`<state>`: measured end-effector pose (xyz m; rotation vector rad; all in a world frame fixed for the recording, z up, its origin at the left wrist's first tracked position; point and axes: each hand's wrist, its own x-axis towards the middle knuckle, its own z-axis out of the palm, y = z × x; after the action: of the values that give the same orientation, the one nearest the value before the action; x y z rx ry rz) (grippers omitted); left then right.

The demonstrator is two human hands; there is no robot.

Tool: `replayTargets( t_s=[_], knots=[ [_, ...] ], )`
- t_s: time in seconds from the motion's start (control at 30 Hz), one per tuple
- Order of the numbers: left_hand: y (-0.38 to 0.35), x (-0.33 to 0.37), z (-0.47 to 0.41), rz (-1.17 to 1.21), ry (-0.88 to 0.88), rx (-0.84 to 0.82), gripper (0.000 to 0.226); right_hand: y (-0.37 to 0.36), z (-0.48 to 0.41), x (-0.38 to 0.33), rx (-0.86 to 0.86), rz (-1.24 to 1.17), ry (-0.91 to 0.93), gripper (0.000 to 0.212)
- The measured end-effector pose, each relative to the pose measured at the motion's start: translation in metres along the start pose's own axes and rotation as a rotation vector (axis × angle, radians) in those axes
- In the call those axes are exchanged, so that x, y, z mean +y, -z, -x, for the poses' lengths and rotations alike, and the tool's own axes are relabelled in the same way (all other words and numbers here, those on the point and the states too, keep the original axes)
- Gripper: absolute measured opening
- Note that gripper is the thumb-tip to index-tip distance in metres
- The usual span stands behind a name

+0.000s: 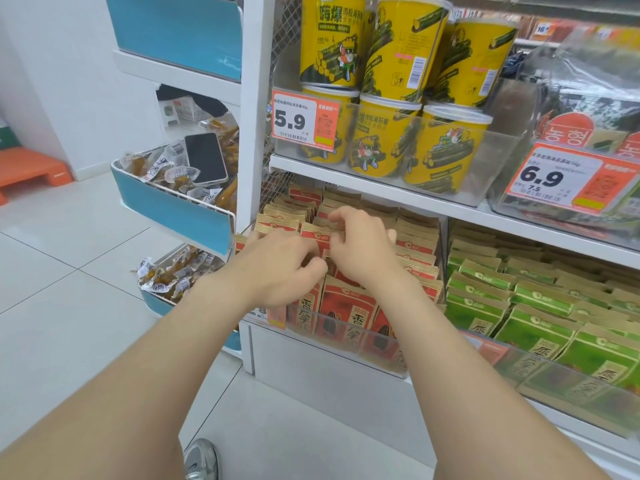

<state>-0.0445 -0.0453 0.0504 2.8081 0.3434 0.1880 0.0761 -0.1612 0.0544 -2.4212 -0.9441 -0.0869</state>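
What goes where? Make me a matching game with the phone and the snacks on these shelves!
1 phone
2 yellow tubs
3 red packets
4 green packets

A lower shelf, far right
B lying in the blue basket
C behind the 5.9 tag
D gripped by left hand and right hand

Pairs: 1-B, 2-C, 3-D, 4-A

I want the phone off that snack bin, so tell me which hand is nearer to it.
Left. The left hand is below and right of the phone, at the red packets; the right hand sits farther right, also among those packets.
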Motion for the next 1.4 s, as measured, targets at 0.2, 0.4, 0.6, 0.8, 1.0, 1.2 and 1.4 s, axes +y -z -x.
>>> replayTargets(
  t_s=[0.2, 0.4, 0.6, 0.8, 1.0, 1.2, 1.4],
  knots=[
    [-0.009, -0.003, -0.005, -0.013, 0.037, 0.052, 0.035, -0.002, -0.008, 0.001, -0.125, 0.053, -0.052, 0.023],
    [-0.006, 0.002, -0.001, 0.046, 0.042, 0.051, 0.034, 0.000, -0.005, -0.001, -0.001, 0.059, 0.064, 0.026],
    [0.002, 0.007, 0.005, 0.101, 0.059, 0.117, 0.039, 0.009, -0.002, 0.000, 0.395, -0.157, 0.273, 0.024],
    [0.012, 0.008, 0.011, 0.247, 0.156, 0.426, 0.041, 0.042, 0.020, 0.004, 0.801, -0.288, 0.410, 0.022],
    [0.020, 0.035, 0.020, 0.513, 0.158, 0.709, 0.025, 0.068, 0.055, 0.006, 0.921, -0.438, 0.379, 0.024],
    [0.010, 0.084, 0.033, 0.688, -0.053, 0.711, 0.010, 0.067, 0.093, -0.007, 0.697, -0.744, 0.170, 0.022],
    [0.000, 0.106, 0.037, 1.049, 0.143, 0.503, 0.014, 0.075, 0.106, -0.004, 0.390, -1.158, -0.075, 0.018]
  ],
)
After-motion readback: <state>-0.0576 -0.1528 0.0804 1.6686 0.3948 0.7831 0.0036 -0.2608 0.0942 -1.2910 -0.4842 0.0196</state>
